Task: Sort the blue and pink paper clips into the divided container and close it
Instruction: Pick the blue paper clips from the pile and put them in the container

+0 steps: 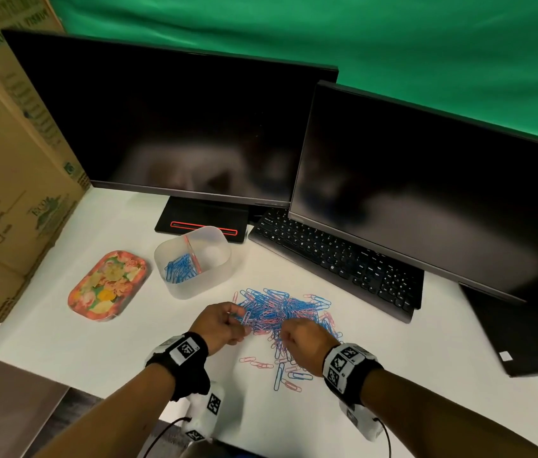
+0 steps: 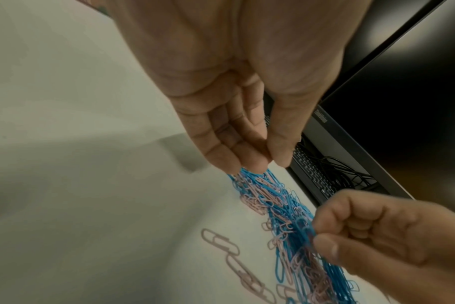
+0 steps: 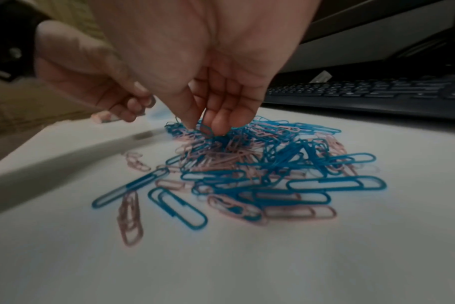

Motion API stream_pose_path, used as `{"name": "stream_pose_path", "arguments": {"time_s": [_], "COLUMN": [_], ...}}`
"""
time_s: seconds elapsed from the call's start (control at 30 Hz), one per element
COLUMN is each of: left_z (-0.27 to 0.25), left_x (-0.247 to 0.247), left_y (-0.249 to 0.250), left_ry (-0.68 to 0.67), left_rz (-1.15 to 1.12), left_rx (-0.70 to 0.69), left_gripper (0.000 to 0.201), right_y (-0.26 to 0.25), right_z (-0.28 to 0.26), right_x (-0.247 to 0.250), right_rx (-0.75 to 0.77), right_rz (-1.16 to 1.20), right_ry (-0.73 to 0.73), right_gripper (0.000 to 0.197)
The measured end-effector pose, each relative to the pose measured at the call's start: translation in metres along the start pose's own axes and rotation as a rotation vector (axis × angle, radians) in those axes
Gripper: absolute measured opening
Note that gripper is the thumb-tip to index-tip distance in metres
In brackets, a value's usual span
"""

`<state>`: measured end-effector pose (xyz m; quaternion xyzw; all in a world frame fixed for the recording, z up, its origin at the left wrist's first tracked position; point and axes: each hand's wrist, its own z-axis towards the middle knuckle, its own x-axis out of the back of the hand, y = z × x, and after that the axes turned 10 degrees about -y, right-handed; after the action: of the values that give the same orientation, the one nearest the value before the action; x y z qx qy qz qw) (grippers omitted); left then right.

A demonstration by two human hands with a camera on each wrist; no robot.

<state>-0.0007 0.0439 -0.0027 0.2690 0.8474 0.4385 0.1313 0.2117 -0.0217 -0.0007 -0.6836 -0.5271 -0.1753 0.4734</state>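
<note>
A mixed pile of blue and pink paper clips (image 1: 282, 312) lies on the white table in front of me. My left hand (image 1: 239, 320) is at the pile's left edge, thumb and fingertips (image 2: 249, 164) closed on blue clips. My right hand (image 1: 289, 325) hovers over the pile's near right part and pinches a blue paper clip (image 3: 207, 129) between thumb and fingers. The translucent divided container (image 1: 221, 259) stands open behind the pile. Its left compartment holds several blue clips (image 1: 178, 269). I see no clips in the right compartment. The floral lid (image 1: 107, 285) lies to its left.
Two dark monitors (image 1: 175, 127) and a black keyboard (image 1: 337, 256) stand behind and to the right of the pile. Cardboard boxes (image 1: 3, 176) wall off the left side. Stray clips (image 1: 281, 375) lie near the table's front edge.
</note>
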Motion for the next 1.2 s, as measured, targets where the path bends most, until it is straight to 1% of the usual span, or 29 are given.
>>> {"name": "stream_pose_path", "arguments": {"time_s": [0.07,0.17,0.2,0.3,0.4,0.47,0.53,0.6,0.73,0.77,0.83,0.93,1.0,1.1,1.17,1.2], "left_z": [0.001,0.002,0.002,0.005,0.006,0.005,0.004,0.004,0.007,0.007,0.007,0.008,0.009,0.005,0.005,0.006], "left_x": [0.001,0.0,-0.001,-0.005,-0.008,-0.009,-0.01,-0.009,-0.01,-0.011,-0.01,-0.007,-0.006,-0.006,-0.004,-0.001], "left_y": [-0.001,-0.002,-0.001,0.001,0.003,0.004,0.006,0.007,0.011,0.013,0.016,0.018,0.018,0.022,0.024,0.022], "left_ry": [-0.008,-0.03,-0.032,-0.01,0.005,0.008,0.018,0.031,0.075,0.097,0.12,0.115,0.122,0.1,0.1,0.11], "left_rz": [-0.004,-0.038,-0.048,-0.076,-0.093,-0.092,-0.118,-0.147,-0.128,-0.163,-0.311,-0.532,-0.638,-0.734,-0.728,-0.688], "left_rx": [0.008,0.013,0.013,0.014,0.007,-0.011,-0.034,-0.04,-0.04,-0.043,-0.041,-0.01,0.018,0.043,0.058,0.062], "left_gripper": [0.025,0.013,0.012,0.016,0.019,0.019,0.02,0.019,0.016,0.017,0.018,0.025,0.026,0.015,0.009,0.011], "right_y": [0.003,0.006,0.006,0.004,-0.003,-0.011,-0.018,-0.021,-0.019,-0.018,-0.016,-0.013,-0.011,-0.008,-0.007,-0.008], "right_z": [0.003,0.009,0.012,0.02,0.026,0.026,0.026,0.026,0.027,0.027,0.026,0.021,0.019,0.015,0.012,0.011], "right_x": [0.003,0.006,0.006,0.007,0.015,0.021,0.026,0.027,0.024,0.023,0.022,0.021,0.021,0.022,0.021,0.02], "right_rx": [-0.05,-0.058,-0.066,-0.142,-0.232,-0.241,-0.217,-0.196,-0.192,-0.204,-0.232,-0.231,-0.256,-0.277,-0.272,-0.268], "right_rz": [0.112,0.254,0.314,0.574,0.832,0.989,1.047,1.047,1.039,1.024,1.026,1.133,1.266,1.412,1.434,1.408], "right_ry": [0.014,0.017,0.023,0.032,0.01,-0.008,-0.024,-0.025,-0.014,-0.003,0.012,-0.004,-0.025,-0.091,-0.161,-0.19], "right_gripper": [0.024,0.043,0.043,0.032,0.034,0.034,0.034,0.034,0.034,0.034,0.035,0.035,0.032,0.026,0.021,0.019]}}
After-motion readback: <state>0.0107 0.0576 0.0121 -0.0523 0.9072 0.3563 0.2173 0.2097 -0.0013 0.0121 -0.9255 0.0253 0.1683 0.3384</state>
